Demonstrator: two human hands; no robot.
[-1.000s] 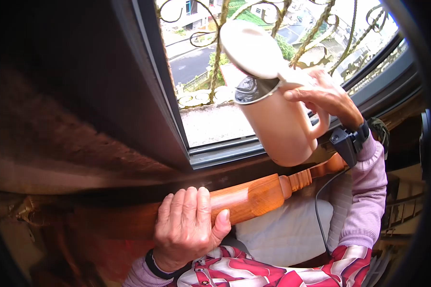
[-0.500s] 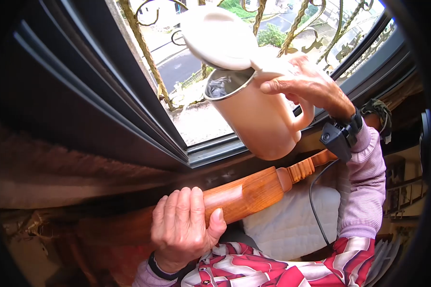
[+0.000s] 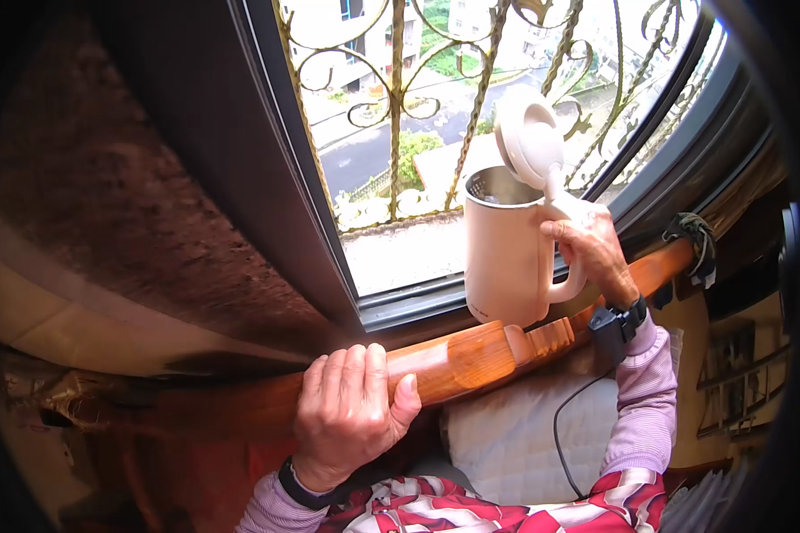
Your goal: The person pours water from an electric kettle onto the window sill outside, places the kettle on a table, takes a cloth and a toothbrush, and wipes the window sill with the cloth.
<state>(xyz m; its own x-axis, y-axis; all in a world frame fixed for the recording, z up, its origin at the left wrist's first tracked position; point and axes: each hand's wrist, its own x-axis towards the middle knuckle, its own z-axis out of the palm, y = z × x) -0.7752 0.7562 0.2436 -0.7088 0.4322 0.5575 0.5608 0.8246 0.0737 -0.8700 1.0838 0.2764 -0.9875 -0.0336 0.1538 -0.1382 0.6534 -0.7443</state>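
Observation:
My right hand [image 3: 591,249] is wrapped around the handle of a pale pink electric kettle [image 3: 505,258], its thumb near the hinge. The kettle stands nearly upright in front of the window opening, its base close above the wooden rail. Its lid [image 3: 531,147] is swung up, and the metal inner wall shows below the rim; the bottom inside is hidden. To the left, my left hand [image 3: 351,413] grips a polished wooden rail [image 3: 453,360], fingers over the top and thumb on the near side.
Beyond the window frame [image 3: 324,231] are twisted metal bars [image 3: 396,115], with a road and greenery below. A white quilted cushion [image 3: 524,440] lies under the rail. A black cable [image 3: 560,426] hangs from the device [image 3: 612,333] on my right wrist. A dark cloth [image 3: 689,244] is tied at the rail's right end.
My right hand has lowered the kettle and brought it from a tilt to nearly upright, shifted right in view. My left hand stays on the rail. The view has shifted.

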